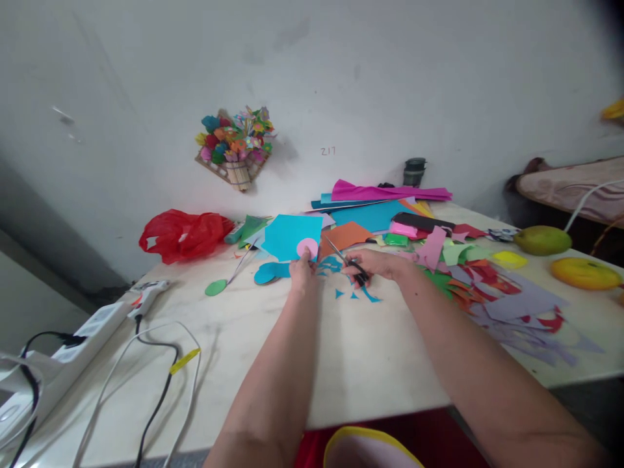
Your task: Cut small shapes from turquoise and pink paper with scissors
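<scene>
My left hand (303, 268) pinches a blue paper sheet (287, 235) near its lower right corner, with a pink paper circle (307, 248) lying against it under the thumb. In my right hand (373, 265) is a pair of scissors (359, 272), black-handled, its blades pointing up and left toward the sheet's right edge. The blades look apart from the paper. Blue paper circles (266, 273) lie on the table left of my left hand. Small blue scraps (355, 295) are scattered below the scissors.
An orange paper piece (348, 236), a black phone (423, 222) and stacked coloured sheets (375, 213) lie behind. Mixed paper scraps (517, 299) and mangoes (543, 240) are at right. A red plastic bag (185, 235), a green circle (216, 287) and a power strip (88, 338) with cables are at left.
</scene>
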Available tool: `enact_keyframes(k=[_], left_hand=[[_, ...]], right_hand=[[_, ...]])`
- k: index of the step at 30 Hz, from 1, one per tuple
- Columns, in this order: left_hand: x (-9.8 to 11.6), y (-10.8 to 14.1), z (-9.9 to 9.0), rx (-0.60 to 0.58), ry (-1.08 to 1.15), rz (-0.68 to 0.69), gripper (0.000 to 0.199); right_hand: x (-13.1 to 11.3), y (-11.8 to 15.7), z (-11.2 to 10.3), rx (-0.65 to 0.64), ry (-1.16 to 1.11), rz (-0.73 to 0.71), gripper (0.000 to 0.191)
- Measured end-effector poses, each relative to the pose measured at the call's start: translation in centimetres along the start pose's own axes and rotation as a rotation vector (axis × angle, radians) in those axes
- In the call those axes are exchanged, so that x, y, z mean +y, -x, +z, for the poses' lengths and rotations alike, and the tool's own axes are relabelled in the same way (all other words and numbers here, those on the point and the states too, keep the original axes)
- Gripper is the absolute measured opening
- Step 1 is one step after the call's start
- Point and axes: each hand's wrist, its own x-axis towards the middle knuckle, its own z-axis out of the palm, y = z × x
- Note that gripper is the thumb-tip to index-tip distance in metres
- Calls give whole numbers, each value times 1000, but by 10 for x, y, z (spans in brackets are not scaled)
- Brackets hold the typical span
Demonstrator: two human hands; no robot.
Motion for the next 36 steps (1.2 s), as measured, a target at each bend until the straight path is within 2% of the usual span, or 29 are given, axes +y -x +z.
enact_keyframes(k=[7,13,19,25,36], left_hand=[[-1,0,1,51,-21,12,30],[-1,3,2,19,5,-6,20],[-4,-1,2,60,24,-2,16],[-2,6,5,59,23,1,14],[-1,9,7,64,0,-23,13]], right_hand=[[-11,-1,15,-12,-3,14,35],[-11,-9,30,52,-50,-9,39],[-6,-19,42,158,-133,0,45],[-6,-22,48,207,-187,-15,45],[-9,-20,53,220,-278,-12,46]])
